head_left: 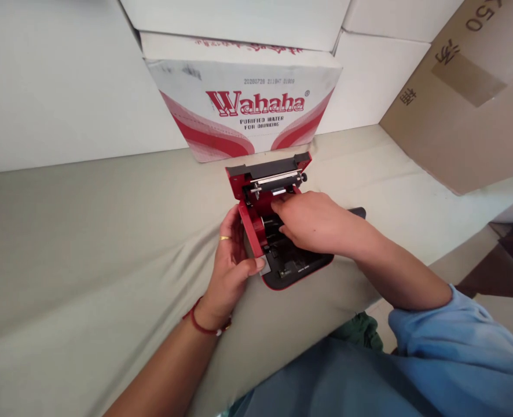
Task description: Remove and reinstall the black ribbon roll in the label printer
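A small red and black printer [252, 229] lies on the cloth-covered surface, its lid [269, 168] raised with a dark roller [278, 183] under the edge. My left hand [234, 249] grips the printer's left side, thumb at the near corner and fingers along the outer wall. My right hand [315, 223] reaches over from the right into the opened body. Its fingers are bent down inside the compartment, and their tips are partly hidden, so what they pinch cannot be seen. A black rounded end [358, 212] shows past my right wrist.
A white and red water carton [256, 110] stands just behind the printer, among white boxes [65, 87]. To the right is a large brown cardboard box [451, 133]. Pale green wrinkled cloth [87, 249] covers the surface, and its near edge is close to my body.
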Demonstrator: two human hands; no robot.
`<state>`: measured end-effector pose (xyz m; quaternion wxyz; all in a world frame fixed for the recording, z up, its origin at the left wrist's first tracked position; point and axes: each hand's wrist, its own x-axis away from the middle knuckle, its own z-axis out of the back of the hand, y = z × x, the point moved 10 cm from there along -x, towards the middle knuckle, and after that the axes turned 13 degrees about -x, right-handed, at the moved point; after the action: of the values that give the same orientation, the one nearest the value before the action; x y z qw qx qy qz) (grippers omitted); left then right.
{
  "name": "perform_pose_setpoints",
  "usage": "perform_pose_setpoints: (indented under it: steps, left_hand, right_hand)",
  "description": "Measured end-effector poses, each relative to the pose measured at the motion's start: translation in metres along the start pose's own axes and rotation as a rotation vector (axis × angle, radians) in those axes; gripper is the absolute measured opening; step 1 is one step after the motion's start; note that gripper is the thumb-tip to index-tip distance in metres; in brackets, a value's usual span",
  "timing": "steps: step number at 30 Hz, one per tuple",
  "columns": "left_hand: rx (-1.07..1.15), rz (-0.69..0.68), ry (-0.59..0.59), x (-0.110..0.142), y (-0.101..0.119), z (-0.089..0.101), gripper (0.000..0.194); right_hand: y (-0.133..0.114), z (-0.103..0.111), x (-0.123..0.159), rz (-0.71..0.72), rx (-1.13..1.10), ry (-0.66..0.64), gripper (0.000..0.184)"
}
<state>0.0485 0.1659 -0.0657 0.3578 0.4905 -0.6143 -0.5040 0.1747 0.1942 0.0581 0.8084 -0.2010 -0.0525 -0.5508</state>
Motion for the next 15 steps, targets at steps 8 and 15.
perform_pose_setpoints:
  steps: [8, 15]
  left_hand:
    - [0.014, 0.001, -0.001, -0.002, 0.000, 0.000, 0.110]
    - [0.032, 0.003, 0.003, -0.004, 0.002, 0.000, 0.106]
  right_hand:
    - [0.013, 0.035, 0.064, 0.197, -0.515, 0.070, 0.012]
    - [0.129, 0.032, 0.122, -0.019, -0.950, 0.105, 0.042]
